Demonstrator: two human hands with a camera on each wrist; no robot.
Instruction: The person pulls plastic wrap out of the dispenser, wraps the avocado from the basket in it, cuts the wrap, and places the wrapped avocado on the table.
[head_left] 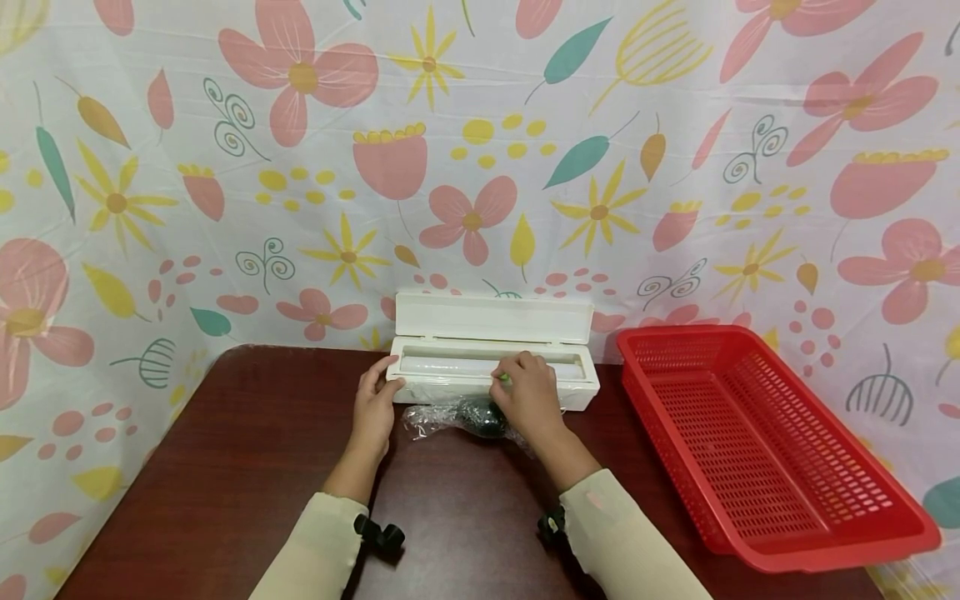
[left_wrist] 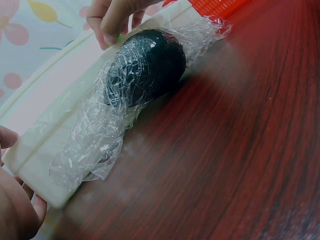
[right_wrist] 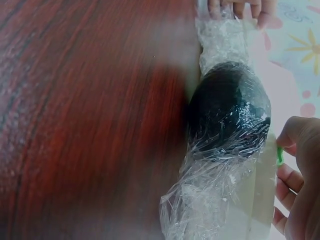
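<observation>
A white plastic-wrap dispenser box stands at the back of the table with its lid raised. Inside lies a pale roll of wrap. My left hand grips the box's left end, thumb on the front side. At the front edge, right of the middle, my right hand pinches a small green slider between thumb and finger. Against the front of the box rests a dark, smooth, rounded object wound in clear plastic film, which bunches loosely at both its ends.
A red perforated plastic basket sits at the right side of the dark wooden table. Behind the table hangs a flower-printed cloth, close to the raised lid.
</observation>
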